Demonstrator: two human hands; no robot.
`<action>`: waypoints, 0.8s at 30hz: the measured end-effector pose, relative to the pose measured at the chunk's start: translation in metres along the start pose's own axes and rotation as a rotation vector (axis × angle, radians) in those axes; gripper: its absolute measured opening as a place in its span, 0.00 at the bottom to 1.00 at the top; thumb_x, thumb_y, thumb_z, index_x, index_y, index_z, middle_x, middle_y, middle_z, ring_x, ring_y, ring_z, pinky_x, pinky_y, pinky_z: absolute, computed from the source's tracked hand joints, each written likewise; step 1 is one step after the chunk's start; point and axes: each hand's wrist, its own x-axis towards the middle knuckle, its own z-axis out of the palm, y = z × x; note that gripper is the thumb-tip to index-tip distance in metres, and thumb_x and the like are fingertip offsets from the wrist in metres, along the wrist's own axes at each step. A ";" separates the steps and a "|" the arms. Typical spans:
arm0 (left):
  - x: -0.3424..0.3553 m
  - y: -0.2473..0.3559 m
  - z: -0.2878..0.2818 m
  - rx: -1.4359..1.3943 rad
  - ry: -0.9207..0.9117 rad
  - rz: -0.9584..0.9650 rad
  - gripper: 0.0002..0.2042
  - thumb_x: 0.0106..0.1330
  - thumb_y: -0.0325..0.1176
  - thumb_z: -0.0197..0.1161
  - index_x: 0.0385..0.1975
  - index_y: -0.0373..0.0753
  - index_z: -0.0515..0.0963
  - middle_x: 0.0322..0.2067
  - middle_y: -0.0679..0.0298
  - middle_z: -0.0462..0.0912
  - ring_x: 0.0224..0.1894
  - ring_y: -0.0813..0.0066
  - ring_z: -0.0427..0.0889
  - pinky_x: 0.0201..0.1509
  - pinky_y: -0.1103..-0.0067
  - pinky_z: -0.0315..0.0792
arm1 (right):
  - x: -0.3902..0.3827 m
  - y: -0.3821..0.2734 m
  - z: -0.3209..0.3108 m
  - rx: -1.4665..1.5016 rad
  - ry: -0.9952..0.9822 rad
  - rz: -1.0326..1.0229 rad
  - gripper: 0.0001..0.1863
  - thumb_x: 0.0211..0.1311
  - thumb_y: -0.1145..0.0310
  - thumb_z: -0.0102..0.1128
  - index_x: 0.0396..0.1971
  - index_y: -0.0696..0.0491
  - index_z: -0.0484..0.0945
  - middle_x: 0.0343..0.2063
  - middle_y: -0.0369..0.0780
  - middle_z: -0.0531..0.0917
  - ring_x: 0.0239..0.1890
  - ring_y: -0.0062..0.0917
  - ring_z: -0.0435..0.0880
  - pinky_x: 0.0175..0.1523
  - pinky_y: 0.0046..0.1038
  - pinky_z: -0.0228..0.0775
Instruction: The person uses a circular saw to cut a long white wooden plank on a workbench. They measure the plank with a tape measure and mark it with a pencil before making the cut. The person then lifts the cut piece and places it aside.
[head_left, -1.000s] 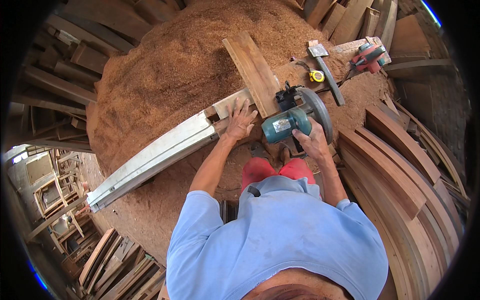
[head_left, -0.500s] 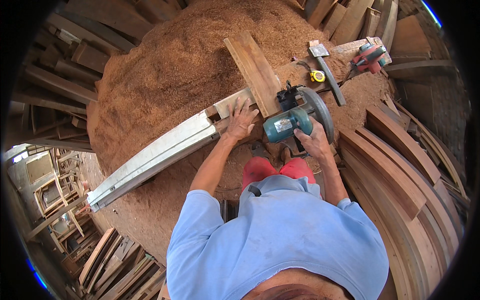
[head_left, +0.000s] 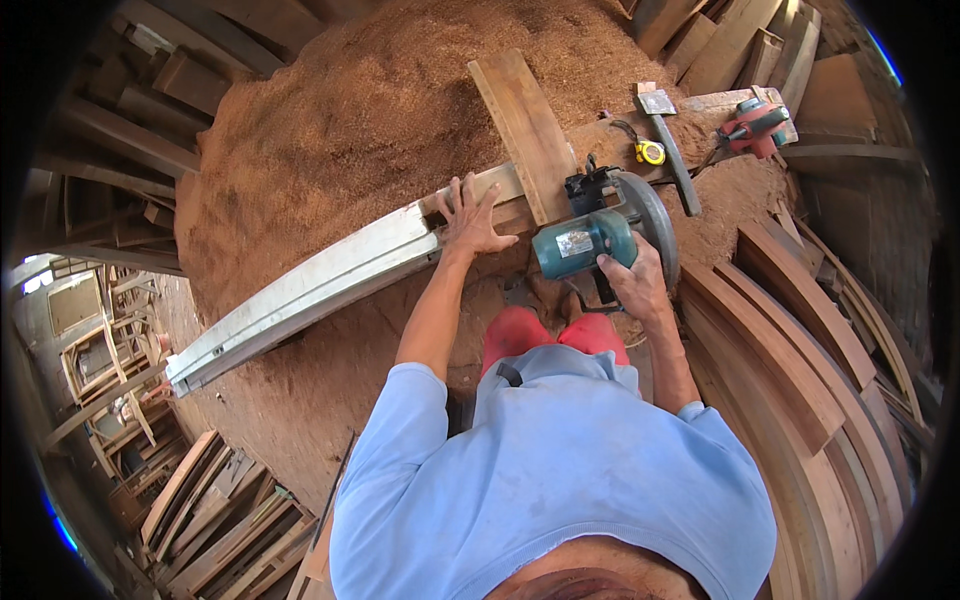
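Note:
My left hand [head_left: 469,226] is open, fingers spread on a short pale board at the end of a long white, weathered wooden beam [head_left: 300,288] that runs diagonally to the lower left. A brown plank [head_left: 512,115] lies crosswise over the work, just right of that hand. My right hand [head_left: 638,280] grips the rear handle of a teal and black circular saw [head_left: 580,243] with a large grey blade guard, sitting beside the plank's near end; its blade is hidden from view. A hammer [head_left: 676,165] and a yellow tape measure [head_left: 649,152] lie right of the plank.
A red power tool [head_left: 754,128] sits at the upper right. A large sawdust heap [head_left: 350,120] lies beyond the beam. Stacked curved timbers [head_left: 790,370] fill the right side, loose boards [head_left: 150,130] the upper left, and more timber [head_left: 220,520] the lower left.
My left hand has slid a little leftward along the work, toward the white beam. My view has shifted slightly; the saw stays in my right hand beside the plank.

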 end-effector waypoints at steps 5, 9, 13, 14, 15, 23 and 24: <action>-0.001 0.000 0.001 0.003 0.002 -0.006 0.57 0.36 0.61 0.81 0.73 0.56 0.62 0.78 0.48 0.41 0.80 0.43 0.31 0.76 0.42 0.25 | 0.000 0.005 0.010 -0.033 -0.020 -0.028 0.16 0.59 0.70 0.66 0.45 0.62 0.79 0.35 0.47 0.85 0.38 0.33 0.83 0.50 0.34 0.74; -0.001 0.000 0.000 0.006 0.000 -0.004 0.57 0.35 0.61 0.81 0.73 0.55 0.62 0.77 0.47 0.43 0.80 0.43 0.33 0.76 0.44 0.28 | 0.001 0.016 0.020 -0.026 -0.044 -0.083 0.16 0.59 0.70 0.66 0.44 0.62 0.79 0.34 0.45 0.84 0.38 0.31 0.83 0.49 0.33 0.74; -0.001 -0.002 0.003 -0.015 0.035 0.016 0.56 0.35 0.60 0.81 0.72 0.56 0.64 0.77 0.48 0.45 0.79 0.43 0.35 0.76 0.45 0.28 | -0.002 0.018 0.034 0.018 -0.051 -0.036 0.16 0.59 0.70 0.65 0.45 0.62 0.79 0.34 0.44 0.84 0.37 0.29 0.82 0.49 0.32 0.74; -0.001 -0.003 0.004 -0.024 0.046 0.019 0.55 0.34 0.60 0.81 0.71 0.56 0.66 0.77 0.48 0.45 0.79 0.43 0.35 0.76 0.46 0.28 | -0.001 0.020 0.037 0.041 -0.049 -0.044 0.16 0.59 0.71 0.65 0.45 0.62 0.79 0.33 0.44 0.84 0.37 0.29 0.82 0.49 0.31 0.74; 0.000 -0.005 0.006 -0.033 0.058 0.023 0.55 0.34 0.59 0.81 0.70 0.56 0.67 0.77 0.48 0.46 0.79 0.42 0.35 0.77 0.46 0.27 | -0.001 0.020 0.040 0.040 -0.051 -0.055 0.16 0.59 0.71 0.65 0.45 0.62 0.79 0.33 0.44 0.84 0.37 0.29 0.82 0.49 0.31 0.74; 0.004 -0.007 0.011 -0.046 0.074 0.020 0.56 0.32 0.63 0.81 0.70 0.57 0.67 0.77 0.49 0.46 0.80 0.44 0.34 0.77 0.48 0.27 | 0.011 0.007 0.048 0.066 -0.126 -0.026 0.16 0.58 0.73 0.63 0.45 0.62 0.79 0.33 0.41 0.83 0.37 0.27 0.81 0.49 0.30 0.73; 0.004 -0.006 0.011 -0.053 0.080 0.024 0.56 0.32 0.63 0.81 0.70 0.57 0.67 0.77 0.49 0.46 0.79 0.44 0.34 0.77 0.48 0.27 | 0.013 0.009 0.048 0.076 -0.123 -0.041 0.15 0.58 0.73 0.62 0.45 0.62 0.78 0.32 0.41 0.83 0.37 0.26 0.81 0.48 0.30 0.73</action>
